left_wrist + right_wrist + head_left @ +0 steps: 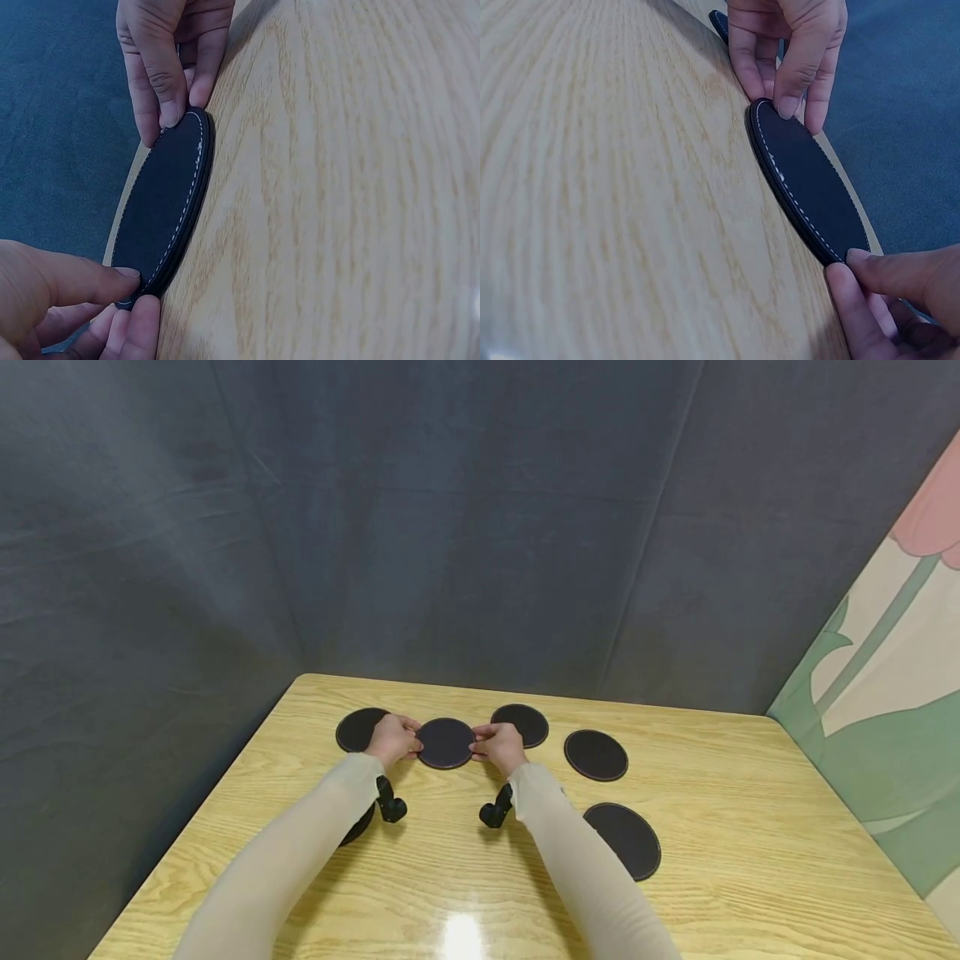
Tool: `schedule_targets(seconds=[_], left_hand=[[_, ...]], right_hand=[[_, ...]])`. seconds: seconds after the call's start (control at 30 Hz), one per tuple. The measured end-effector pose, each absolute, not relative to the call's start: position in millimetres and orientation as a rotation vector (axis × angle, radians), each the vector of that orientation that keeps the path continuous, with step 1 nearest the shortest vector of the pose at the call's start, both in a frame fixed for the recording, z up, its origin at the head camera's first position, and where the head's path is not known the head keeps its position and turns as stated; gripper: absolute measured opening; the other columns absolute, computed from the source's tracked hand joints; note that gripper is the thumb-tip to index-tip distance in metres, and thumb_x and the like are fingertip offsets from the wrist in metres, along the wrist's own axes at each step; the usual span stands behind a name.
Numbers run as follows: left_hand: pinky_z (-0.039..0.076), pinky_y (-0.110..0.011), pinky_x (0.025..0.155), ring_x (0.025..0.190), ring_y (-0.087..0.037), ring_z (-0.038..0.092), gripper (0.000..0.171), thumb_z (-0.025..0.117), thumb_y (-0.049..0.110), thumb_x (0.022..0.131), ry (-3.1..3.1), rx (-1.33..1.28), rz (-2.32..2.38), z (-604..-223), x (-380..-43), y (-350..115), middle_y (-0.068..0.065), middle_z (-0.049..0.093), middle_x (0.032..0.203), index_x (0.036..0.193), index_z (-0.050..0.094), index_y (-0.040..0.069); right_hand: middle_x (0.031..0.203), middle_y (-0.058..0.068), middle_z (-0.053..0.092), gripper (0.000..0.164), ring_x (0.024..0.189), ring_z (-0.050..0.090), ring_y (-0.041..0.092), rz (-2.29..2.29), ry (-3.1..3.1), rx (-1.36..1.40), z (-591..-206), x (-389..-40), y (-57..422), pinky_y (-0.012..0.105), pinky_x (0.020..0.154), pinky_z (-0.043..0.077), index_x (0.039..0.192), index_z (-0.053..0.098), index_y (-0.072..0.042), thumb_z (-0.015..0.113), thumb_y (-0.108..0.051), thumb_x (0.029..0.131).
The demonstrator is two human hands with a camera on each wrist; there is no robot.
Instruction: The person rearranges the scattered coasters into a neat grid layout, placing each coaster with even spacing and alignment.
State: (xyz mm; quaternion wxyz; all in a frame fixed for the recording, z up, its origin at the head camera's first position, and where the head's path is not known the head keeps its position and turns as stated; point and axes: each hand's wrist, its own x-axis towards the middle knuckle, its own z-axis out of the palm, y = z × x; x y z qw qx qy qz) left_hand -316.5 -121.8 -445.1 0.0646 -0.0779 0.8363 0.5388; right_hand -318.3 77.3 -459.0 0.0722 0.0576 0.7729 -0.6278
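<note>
Between my two hands is a round black coaster (446, 743) with pale stitching round its rim. My left hand (393, 741) pinches its left edge, thumb on top and fingers against the side. The right hand (501, 747) grips the opposite edge the same way. Seen from the left wrist, the coaster (163, 195) lies low over the wood and its side looks doubled, like two layers. The right wrist view shows the same layered rim on the coaster (806, 184). Another black coaster (360, 729) lies just behind the left hand, and one more (521, 725) behind the right.
On the wooden table (750, 827) lie further black coasters: one (596, 755) right of the hands, one (630, 839) beside the right sleeve, one (360, 827) partly hidden by the left forearm. A dark curtain (465, 527) hangs behind the table. Small black devices are strapped to both wrists.
</note>
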Motion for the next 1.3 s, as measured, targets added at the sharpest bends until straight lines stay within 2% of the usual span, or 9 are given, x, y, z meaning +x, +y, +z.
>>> schedule_targets(seconds=[0.63,1.1,1.3], left_hand=[[0.060,-0.029,0.071,0.105,-0.033,0.063,0.040,0.068,-0.012,0.081,2.514,-0.235,1.588,-445.3,-317.3,-122.9,-0.022,0.058,0.122,0.119,0.064,-0.002],[0.059,-0.031,0.074,0.107,-0.034,0.063,0.040,0.066,-0.011,0.083,2.543,-0.207,1.538,-444.6,-314.7,-121.6,-0.025,0.057,0.126,0.122,0.061,-0.004],[0.059,-0.031,0.074,0.106,-0.034,0.063,0.040,0.066,-0.012,0.083,2.546,-0.208,1.536,-443.2,-314.2,-120.9,-0.025,0.057,0.125,0.121,0.061,-0.004]], right_hand=[[0.099,0.013,0.061,0.034,0.084,0.069,0.020,-1.855,2.342,0.185,-456.5,-317.4,74.9,0.027,0.069,0.060,0.117,0.067,0.004,0.067,0.010,0.084],[0.096,0.013,0.062,0.033,0.075,0.069,0.016,-1.833,2.357,0.204,-457.1,-316.6,75.2,0.026,0.066,0.060,0.115,0.068,0.004,0.069,0.010,0.083],[0.099,0.014,0.063,0.033,0.078,0.069,0.017,-1.830,2.363,0.182,-458.2,-318.5,76.3,0.026,0.066,0.060,0.115,0.067,0.005,0.068,0.010,0.083]])
